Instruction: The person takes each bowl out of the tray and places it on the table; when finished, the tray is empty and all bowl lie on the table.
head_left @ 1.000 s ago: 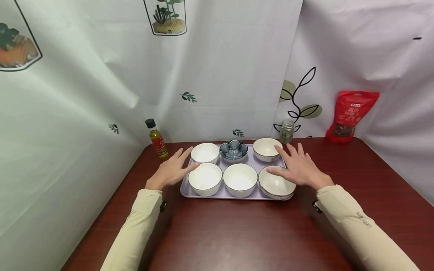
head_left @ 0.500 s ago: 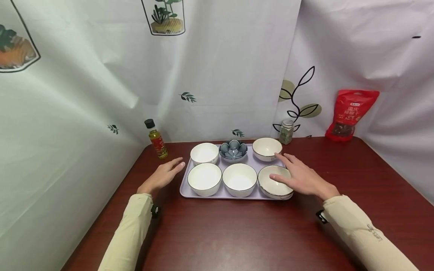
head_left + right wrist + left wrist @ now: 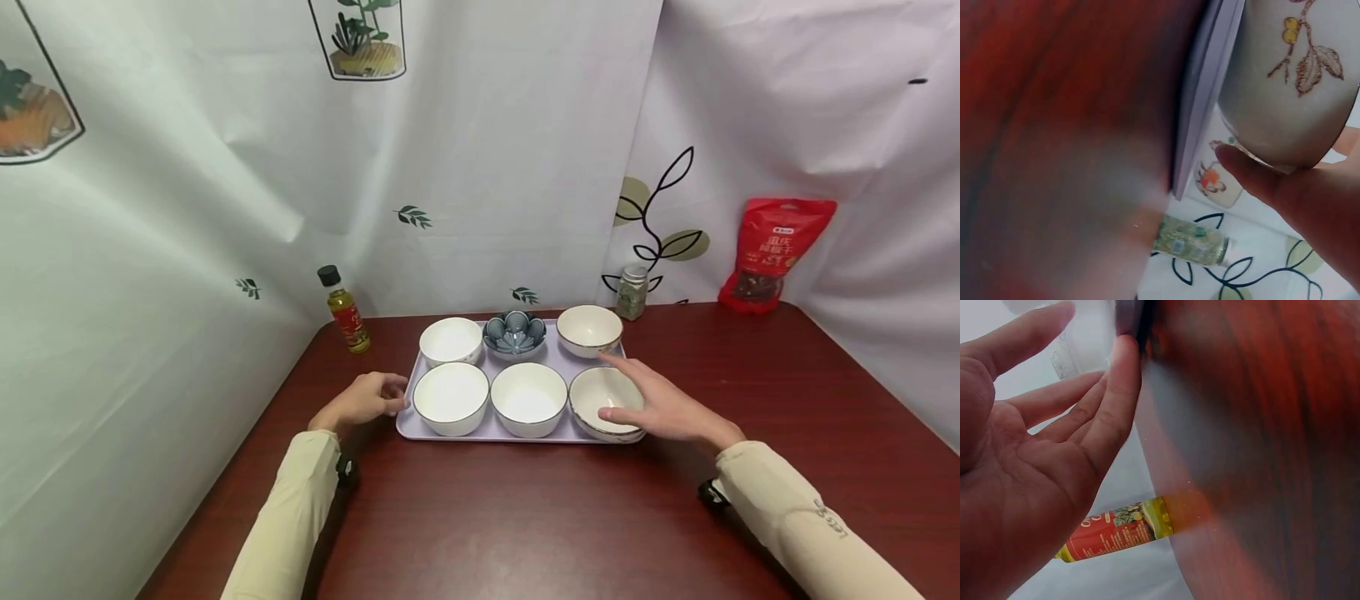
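Note:
A pale purple tray (image 3: 556,358) bears several white bowls and a dark blue flower-shaped bowl (image 3: 514,335). My left hand (image 3: 365,400) is at the tray's left edge. In the left wrist view its fingers (image 3: 1124,381) are loosely extended, one fingertip right at the tray's edge (image 3: 1127,315), and the thumb stands apart. Over the front right white bowl (image 3: 600,392) is my right hand (image 3: 663,406), thumb above the bowl's opening and fingers toward its far side. In the right wrist view, one finger (image 3: 1250,172) reaches beside that bowl's painted wall (image 3: 1291,81).
An oil bottle (image 3: 348,315) stands at the back left of the dark red table (image 3: 510,517). Behind the tray at the right is a small glass jar (image 3: 632,293). A red pouch (image 3: 776,254) leans against the back cloth (image 3: 495,167).
My left hand has drawn back from above the left bowls and lowered to the tray's left edge. My right hand has moved slightly nearer and lower over the front right bowl.

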`<state>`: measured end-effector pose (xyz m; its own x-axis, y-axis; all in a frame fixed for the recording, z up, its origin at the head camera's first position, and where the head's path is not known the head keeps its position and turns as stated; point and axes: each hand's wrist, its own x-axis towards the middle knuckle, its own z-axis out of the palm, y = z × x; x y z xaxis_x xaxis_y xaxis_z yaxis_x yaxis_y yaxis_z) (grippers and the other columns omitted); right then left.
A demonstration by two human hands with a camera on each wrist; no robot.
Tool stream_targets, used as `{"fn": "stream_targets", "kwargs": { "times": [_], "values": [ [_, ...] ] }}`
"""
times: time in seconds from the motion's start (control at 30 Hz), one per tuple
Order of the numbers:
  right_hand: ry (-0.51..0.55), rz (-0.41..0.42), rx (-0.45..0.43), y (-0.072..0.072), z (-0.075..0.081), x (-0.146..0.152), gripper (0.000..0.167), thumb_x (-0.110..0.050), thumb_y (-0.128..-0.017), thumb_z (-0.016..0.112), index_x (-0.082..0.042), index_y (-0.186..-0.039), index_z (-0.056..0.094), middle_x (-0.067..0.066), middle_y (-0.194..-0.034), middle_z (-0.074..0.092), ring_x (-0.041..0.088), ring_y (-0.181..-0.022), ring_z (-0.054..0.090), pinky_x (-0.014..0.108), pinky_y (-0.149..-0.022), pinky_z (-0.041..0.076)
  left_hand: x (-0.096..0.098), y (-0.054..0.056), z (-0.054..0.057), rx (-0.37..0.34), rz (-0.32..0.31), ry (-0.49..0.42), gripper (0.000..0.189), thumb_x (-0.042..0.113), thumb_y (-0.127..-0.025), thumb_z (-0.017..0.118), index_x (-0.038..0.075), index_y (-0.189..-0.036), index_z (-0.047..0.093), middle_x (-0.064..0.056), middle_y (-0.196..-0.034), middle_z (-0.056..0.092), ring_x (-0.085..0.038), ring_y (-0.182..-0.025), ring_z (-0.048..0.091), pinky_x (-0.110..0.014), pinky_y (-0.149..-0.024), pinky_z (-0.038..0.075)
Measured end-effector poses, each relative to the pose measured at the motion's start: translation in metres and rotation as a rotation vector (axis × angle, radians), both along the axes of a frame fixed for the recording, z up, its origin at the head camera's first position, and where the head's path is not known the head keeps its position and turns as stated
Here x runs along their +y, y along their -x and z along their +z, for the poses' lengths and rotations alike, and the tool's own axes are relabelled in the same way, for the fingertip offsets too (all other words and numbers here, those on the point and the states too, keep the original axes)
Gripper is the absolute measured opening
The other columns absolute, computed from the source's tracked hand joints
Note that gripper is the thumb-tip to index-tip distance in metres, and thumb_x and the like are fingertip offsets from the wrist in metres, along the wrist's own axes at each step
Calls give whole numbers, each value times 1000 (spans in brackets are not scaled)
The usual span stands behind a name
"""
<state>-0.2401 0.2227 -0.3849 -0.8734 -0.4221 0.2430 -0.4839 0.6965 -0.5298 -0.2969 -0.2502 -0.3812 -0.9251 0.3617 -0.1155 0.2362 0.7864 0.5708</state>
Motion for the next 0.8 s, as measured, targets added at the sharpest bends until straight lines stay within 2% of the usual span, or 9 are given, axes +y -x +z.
{"fn": "stream_targets", "kwargs": {
  "times": [0.1,0.27,0.43,0.53,0.67,0.8],
  "values": [
    [18,19,-19,2,-1,2,85,-40,-84,79,-5,-151,42,20,-144,51,35,-127,51,57,-106,41,-1,2,-2,4,-13,25,52,12,-89,72,-10,-133,57,-11,-97,70,-18,-89,65,-31,-77,54],
    [41,50,-76,7,-2,7,94,-38,-77,85,-4,-152,39,20,-143,50,35,-127,50,56,-104,43,-1,2,0,-15,-8,20,61,8,-83,78,-10,-136,55,-15,-102,70,-20,-90,68,-37,-82,58],
    [66,101,-143,10,-3,13,102,-36,-70,89,-4,-153,37,21,-143,49,35,-127,48,54,-103,42,-2,0,1,-55,-10,8,79,15,-76,87,-9,-141,49,-18,-110,68,-19,-89,67,-37,-84,58],
    [68,123,-175,12,-5,16,105,-34,-68,90,-5,-153,36,21,-144,48,36,-129,46,55,-104,41,-2,-1,0,-70,-44,4,88,20,-73,90,-10,-144,45,-21,-116,67,-20,-91,68,-39,-87,58],
    [61,147,-196,15,-6,19,110,-32,-65,92,-5,-154,34,22,-145,46,37,-130,44,55,-105,39,-2,0,0,-79,-77,2,94,21,-72,90,-10,-146,42,-23,-119,66,-23,-95,67,-42,-90,56],
    [53,164,-194,16,-5,19,113,-31,-62,94,-3,-154,34,24,-144,46,39,-130,44,53,-105,39,-2,-1,0,-88,-67,23,96,22,-71,91,-8,-147,42,-21,-119,66,-23,-97,66,-41,-91,56]
  ]
}}
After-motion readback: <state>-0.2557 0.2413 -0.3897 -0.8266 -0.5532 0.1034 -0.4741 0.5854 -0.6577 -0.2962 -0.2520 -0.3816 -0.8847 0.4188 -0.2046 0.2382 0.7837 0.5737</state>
